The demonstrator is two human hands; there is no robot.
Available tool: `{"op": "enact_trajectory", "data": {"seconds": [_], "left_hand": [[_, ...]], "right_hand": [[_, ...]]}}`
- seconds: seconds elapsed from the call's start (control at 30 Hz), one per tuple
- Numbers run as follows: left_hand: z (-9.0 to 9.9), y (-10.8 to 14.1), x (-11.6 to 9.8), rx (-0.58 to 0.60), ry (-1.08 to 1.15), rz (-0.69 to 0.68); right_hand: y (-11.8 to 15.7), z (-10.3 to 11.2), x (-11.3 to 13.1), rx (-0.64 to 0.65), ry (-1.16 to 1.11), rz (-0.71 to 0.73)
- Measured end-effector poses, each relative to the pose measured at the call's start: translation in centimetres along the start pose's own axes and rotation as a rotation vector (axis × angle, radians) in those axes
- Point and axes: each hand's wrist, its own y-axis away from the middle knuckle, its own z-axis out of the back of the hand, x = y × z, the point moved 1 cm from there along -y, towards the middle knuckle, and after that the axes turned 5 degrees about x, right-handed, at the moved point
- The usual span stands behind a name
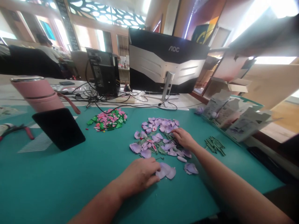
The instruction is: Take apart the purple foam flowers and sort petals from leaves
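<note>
Two hands at a heap of lilac petals on a teal tabletop (70,186).

Nearest: left hand (137,175), palm down, fingers curled loosely onto a pair of large petals (166,171) just to its right, pressing rather than gripping. Beyond: right hand (184,138), fingers bent into the purple petal pile (156,137); whether they pinch a piece cannot be told. Pile lies ahead of the left hand, nearer the right. Farther: green stems (215,145), pink-green pile (108,119), black stand (59,128), pink flask (35,91), monitor (163,60).

hands (161,157) on purple petals (156,138), teal mat (70,180)
</note>
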Motion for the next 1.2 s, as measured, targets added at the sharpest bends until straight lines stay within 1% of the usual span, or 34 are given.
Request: {"op": "enact_trajectory", "data": {"seconds": [0.07,0.13,0.3,0.37,0.4,0.43,0.47,0.6,0.67,0.77,0.9,1.0,1.1,1.2], "left_hand": [[0.0,0.0,0.0,0.001,0.011,0.001],[0.0,-0.1,0.1,0.001,0.019,0.004],[-0.1,-0.1,0.2,0.005,0.028,0.019],[0.0,-0.1,0.1,0.013,0.032,0.030],[0.0,-0.1,0.1,0.018,0.033,0.035],[0.0,-0.1,0.0,0.023,0.034,0.040],[0.1,-0.1,0.0,0.027,0.035,0.041],[-0.1,-0.2,0.4,0.029,0.041,0.055],[-0.1,-0.2,0.6,0.029,0.051,0.070],[0.0,-0.2,1.0,0.031,0.073,0.090],[0.0,-0.2,1.1,0.021,0.070,0.092],[-0.1,-0.2,1.1,0.026,0.060,0.078],[-0.1,-0.2,1.1,0.015,0.058,0.070],[0.2,-0.1,1.2,-0.018,0.068,0.060]], "right_hand": [[0.0,-0.1,-0.2,-0.019,-0.009,-0.053],[0.2,-0.6,0.4,-0.007,-0.023,-0.057],[1.2,-2.3,4.1,0.046,-0.061,0.051],[0.9,-2.0,5.0,0.070,-0.043,0.115],[0.4,-1.5,5.0,0.076,-0.005,0.131],[-0.4,-0.9,4.7,0.076,0.045,0.132],[-1.4,-0.2,4.0,0.063,0.120,0.101],[-6.5,2.6,-0.4,-0.038,0.269,-0.122],[-8.8,3.0,-2.4,-0.036,0.322,-0.180],[-11.0,2.6,-3.9,0.007,0.387,-0.228],[-12.0,1.6,-4.2,0.054,0.450,-0.263],[-12.0,1.2,-4.0,0.049,0.470,-0.265],[-11.5,1.4,-3.8,0.022,0.457,-0.272],[-10.6,2.2,-3.6,-0.024,0.410,-0.281]]}}
